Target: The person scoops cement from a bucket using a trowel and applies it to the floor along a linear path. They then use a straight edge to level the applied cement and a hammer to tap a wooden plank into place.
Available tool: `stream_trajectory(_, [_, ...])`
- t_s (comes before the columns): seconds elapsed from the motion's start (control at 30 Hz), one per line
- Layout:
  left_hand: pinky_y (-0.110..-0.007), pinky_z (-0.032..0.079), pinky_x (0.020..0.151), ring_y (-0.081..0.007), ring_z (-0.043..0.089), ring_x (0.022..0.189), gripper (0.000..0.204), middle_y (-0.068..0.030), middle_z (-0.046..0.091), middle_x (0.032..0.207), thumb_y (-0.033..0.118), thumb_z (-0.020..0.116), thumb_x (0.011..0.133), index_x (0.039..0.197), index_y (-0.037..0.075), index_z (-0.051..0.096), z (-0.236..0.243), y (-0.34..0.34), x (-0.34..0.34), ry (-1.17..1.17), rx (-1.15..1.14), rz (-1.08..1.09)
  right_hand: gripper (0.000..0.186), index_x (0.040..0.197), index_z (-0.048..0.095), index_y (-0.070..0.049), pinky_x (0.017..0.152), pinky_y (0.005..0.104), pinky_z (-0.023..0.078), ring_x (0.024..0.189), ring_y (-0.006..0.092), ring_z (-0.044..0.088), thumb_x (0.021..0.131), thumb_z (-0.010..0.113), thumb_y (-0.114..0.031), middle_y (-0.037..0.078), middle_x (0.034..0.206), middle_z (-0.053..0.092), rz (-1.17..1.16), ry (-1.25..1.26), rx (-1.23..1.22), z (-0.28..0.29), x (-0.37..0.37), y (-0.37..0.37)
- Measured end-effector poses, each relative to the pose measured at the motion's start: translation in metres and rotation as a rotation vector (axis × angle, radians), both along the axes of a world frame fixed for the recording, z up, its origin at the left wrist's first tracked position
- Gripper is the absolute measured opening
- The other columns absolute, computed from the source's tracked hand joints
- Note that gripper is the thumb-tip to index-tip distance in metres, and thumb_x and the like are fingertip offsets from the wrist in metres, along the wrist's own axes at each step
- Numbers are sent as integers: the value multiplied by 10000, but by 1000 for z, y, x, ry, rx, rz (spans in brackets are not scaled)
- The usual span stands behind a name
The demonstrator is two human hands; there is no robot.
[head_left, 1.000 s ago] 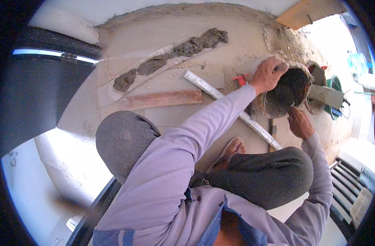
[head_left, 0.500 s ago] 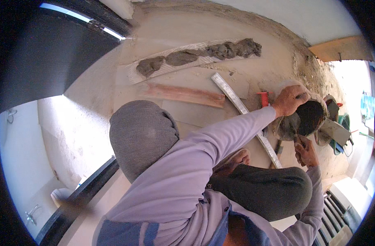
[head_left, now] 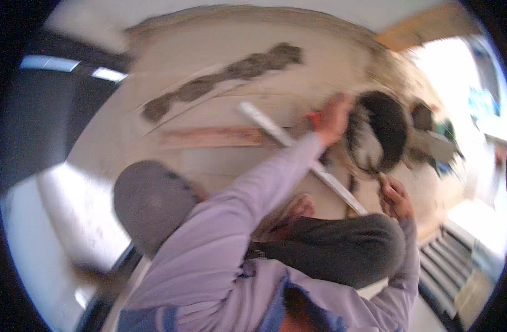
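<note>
A round dark bucket (head_left: 394, 119) is tipped on the floor to the right, its mouth facing me. At its left rim my left hand (head_left: 336, 117) is closed on the edge. My right hand (head_left: 396, 198) sits just below the mouth, its fingers wrapped round the handle of a trowel (head_left: 382, 177). The trowel's front part goes into the bucket. Greyish matter (head_left: 366, 143) shows inside on the left; blur hides whether it is mortar or the trowel's blade.
Dark mortar heaps (head_left: 231, 73) lie along a pale strip at the far left. Nearer are a reddish plank (head_left: 209, 137) and a long metal bar (head_left: 335, 183). A red object (head_left: 315, 118) lies behind my left hand. Containers (head_left: 423, 116) stand right of the bucket; slatted dark bars (head_left: 447, 271) lie lower right.
The whole view has shifted and blurred. The bucket's mouth now faces me more fully. My right hand has drawn a little away from the mouth, still on the trowel; my left hand stays at the rim.
</note>
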State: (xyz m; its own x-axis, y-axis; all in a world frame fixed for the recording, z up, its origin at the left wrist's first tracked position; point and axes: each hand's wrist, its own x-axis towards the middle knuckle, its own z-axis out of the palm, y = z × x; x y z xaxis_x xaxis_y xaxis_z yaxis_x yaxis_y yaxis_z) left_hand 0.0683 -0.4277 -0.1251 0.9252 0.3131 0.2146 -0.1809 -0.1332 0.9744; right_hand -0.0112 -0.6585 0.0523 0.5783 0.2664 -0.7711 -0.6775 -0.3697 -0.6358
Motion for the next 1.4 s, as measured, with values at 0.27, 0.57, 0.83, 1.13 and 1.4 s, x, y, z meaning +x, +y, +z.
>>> stream_trajectory(0.27, [-378, 392, 992, -224, 527, 1114, 525, -138, 580, 1206, 440, 468, 967, 1198, -22, 566, 8, 12, -1, 234, -825, -211, 399, 991, 517, -94, 365, 203, 326, 445, 45, 416, 867, 643, -452, -56, 624, 444, 63, -125, 146, 8, 4, -40])
stream_trajectory(0.57, [-383, 396, 923, -279, 532, 1046, 541, -153, 575, 1078, 505, 454, 956, 1098, -8, 551, 2, 2, -40, 361, -575, -95, 628, 1034, 535, 21, 327, 188, 340, 373, 58, 427, 755, 717, -511, -8, 589, 466, 156, -221, 19, 83, 11, 6])
stream_trajectory(0.83, [-382, 423, 806, -252, 563, 860, 506, -130, 578, 877, 516, 471, 943, 976, 16, 542, -10, -30, -73, 285, -668, 141, 514, 831, 477, -69, 343, 194, 338, 403, 52, 430, 777, 720, -519, -24, 572, 460, 688, -98, 88, 75, 107, 174])
stream_trajectory(1.13, [-399, 430, 748, -247, 554, 775, 449, -128, 556, 795, 455, 497, 939, 898, 11, 546, -38, -31, -62, 249, -831, 41, 770, 1258, 531, 22, 399, 203, 374, 495, 53, 479, 745, 755, -507, -35, 684, 523, 1091, -42, 78, -3, 148, 362])
stream_trajectory(1.4, [-386, 434, 679, -263, 553, 709, 437, -123, 555, 735, 449, 561, 895, 805, 22, 547, -8, 12, -59, 306, -553, 150, 728, 1286, 528, -2, 406, 206, 374, 492, 46, 472, 788, 721, -497, -42, 666, 531, 1284, -105, 64, -27, 133, 448])
